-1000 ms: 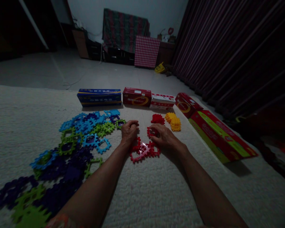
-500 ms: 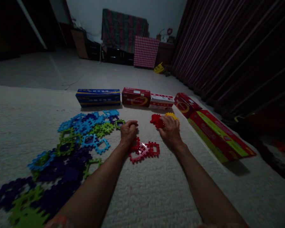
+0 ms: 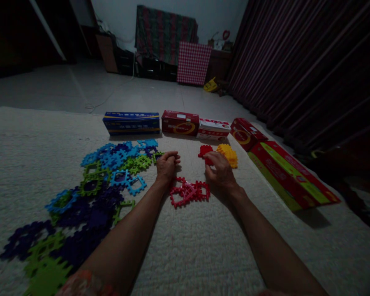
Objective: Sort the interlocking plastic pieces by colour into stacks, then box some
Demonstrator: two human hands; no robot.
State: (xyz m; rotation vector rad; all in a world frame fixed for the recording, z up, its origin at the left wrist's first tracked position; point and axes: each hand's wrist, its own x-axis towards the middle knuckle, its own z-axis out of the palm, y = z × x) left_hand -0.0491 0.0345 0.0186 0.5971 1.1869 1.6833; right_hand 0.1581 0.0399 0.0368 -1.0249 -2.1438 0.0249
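Observation:
My left hand [image 3: 167,164] rests as a fist on the pale carpet [image 3: 203,246], just above a cluster of flat red puzzle tiles [image 3: 188,192]; I cannot make out anything in it. My right hand [image 3: 218,171] lies right of those tiles, fingers curled near a small red tile pile [image 3: 204,150] and touching its near edge. A yellow tile pile [image 3: 228,154] sits right beside that hand.
Blue, green and purple tiles [image 3: 105,176] spread across the carpet at left. A blue box [image 3: 132,122], two red boxes [image 3: 180,122] and a long red-and-green box [image 3: 290,172] line the far and right side. Dark curtains hang at right.
My right hand reached from the red tiles up to the red pile, then drew back a little toward me. My left fist stayed put.

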